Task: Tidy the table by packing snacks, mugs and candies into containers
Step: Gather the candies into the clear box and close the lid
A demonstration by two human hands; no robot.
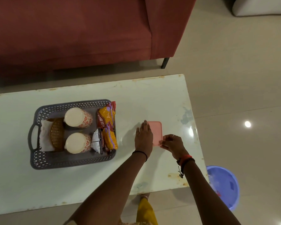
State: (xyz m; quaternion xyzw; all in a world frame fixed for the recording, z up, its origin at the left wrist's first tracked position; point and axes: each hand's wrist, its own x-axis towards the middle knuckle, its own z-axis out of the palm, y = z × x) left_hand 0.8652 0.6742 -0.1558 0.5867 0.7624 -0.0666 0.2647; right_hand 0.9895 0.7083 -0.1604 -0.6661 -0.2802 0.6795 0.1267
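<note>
A pink lidded box [156, 131] lies on the white table [88, 179] right of centre. My left hand [143, 138] rests flat against its left side, fingers together. My right hand [173, 143] pinches the box's near right corner. Left of them stands a grey lattice basket [71, 161]. In it are two patterned mugs [78, 117] [77, 142] with white tops, several orange and red snack packets [108, 120], a small woven brown basket [56, 133] and white paper.
A red sofa [71, 33] runs along the table's far side, with a dark leg at its right end. A blue plastic bin [224, 185] stands on the tiled floor by the table's near right corner. A white object sits at top right.
</note>
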